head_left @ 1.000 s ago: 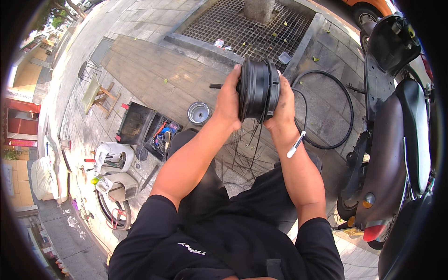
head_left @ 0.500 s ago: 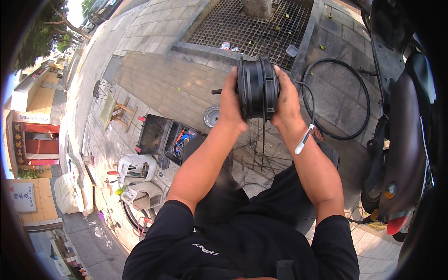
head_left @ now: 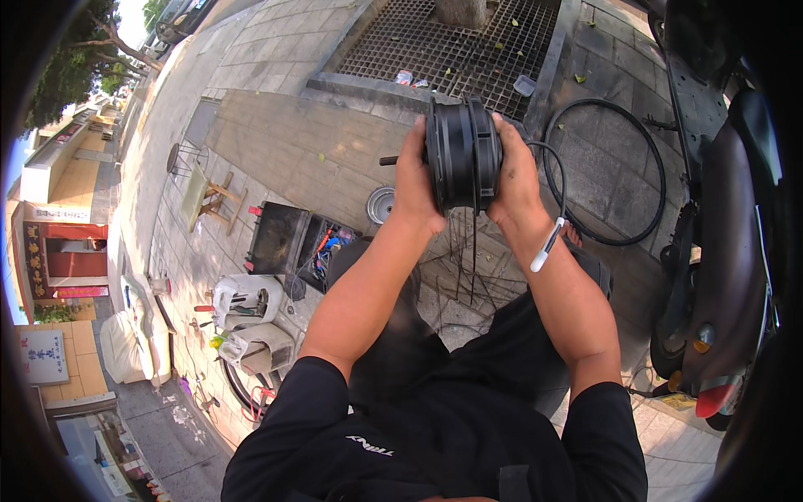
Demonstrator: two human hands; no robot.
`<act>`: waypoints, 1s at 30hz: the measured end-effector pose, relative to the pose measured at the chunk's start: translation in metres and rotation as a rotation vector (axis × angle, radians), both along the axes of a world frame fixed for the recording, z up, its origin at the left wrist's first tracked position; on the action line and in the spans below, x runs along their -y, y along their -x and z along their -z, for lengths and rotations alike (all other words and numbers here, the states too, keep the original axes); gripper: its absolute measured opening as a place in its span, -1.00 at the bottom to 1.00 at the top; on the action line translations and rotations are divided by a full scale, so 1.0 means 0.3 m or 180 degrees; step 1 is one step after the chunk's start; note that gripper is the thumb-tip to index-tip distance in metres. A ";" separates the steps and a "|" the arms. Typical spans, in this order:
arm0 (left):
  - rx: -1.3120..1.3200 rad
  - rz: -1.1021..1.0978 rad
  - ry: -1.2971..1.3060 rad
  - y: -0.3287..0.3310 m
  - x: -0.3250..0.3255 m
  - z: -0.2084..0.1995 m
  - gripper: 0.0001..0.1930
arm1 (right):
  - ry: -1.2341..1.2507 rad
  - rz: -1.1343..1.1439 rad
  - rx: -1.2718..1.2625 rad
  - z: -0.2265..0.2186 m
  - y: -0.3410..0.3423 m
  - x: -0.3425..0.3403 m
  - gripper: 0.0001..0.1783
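Note:
Between both palms I hold a black wheel hub motor [head_left: 454, 155], lifted above the paving with its axle sideways. My left hand [head_left: 416, 186] presses its left face, where an axle stub [head_left: 388, 161] sticks out. Against the right face lies my right hand [head_left: 516, 177], fingers mostly hidden behind the hub. From the right side a black cable [head_left: 559, 163] loops over my wrist and ends in a white-sleeved connector [head_left: 540, 258] beside my forearm. A few loose spokes [head_left: 473, 251] hang below the hub; others lie on the ground between my legs.
A black tyre [head_left: 661, 171] lies at the right, near a parked scooter [head_left: 719, 268]. To the left are an open toolbox [head_left: 276, 238], white cut-open containers [head_left: 248, 299] with tools, a metal rim-like part [head_left: 381, 203] and a small folding stool [head_left: 196, 197]. A tree grate [head_left: 393, 42] lies ahead.
My hands keep the same hold on the hub motor, which has barely moved. The surroundings have shifted very slightly in the picture.

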State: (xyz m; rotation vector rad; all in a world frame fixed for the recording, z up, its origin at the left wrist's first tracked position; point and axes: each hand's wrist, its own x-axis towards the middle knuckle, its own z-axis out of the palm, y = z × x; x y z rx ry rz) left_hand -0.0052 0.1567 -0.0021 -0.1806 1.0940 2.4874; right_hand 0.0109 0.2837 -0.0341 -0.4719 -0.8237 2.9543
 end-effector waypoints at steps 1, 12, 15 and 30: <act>0.0015 0.0001 0.0006 -0.003 0.000 -0.003 -0.57 | -0.0078 -0.0042 -0.0001 0.011 0.002 -0.002 -0.65; 0.0233 0.0020 0.0030 -0.001 0.018 -0.005 -0.55 | 0.0084 -0.0032 0.0048 -0.010 0.005 0.016 -0.66; 0.0284 -0.0038 0.0112 -0.013 0.005 -0.029 -0.53 | 0.0083 0.0047 0.0117 -0.028 0.002 0.021 -0.64; 0.0180 0.0099 -0.0164 -0.003 0.002 0.010 -0.47 | -0.0110 -0.0196 -0.0113 -0.026 -0.016 0.006 -0.59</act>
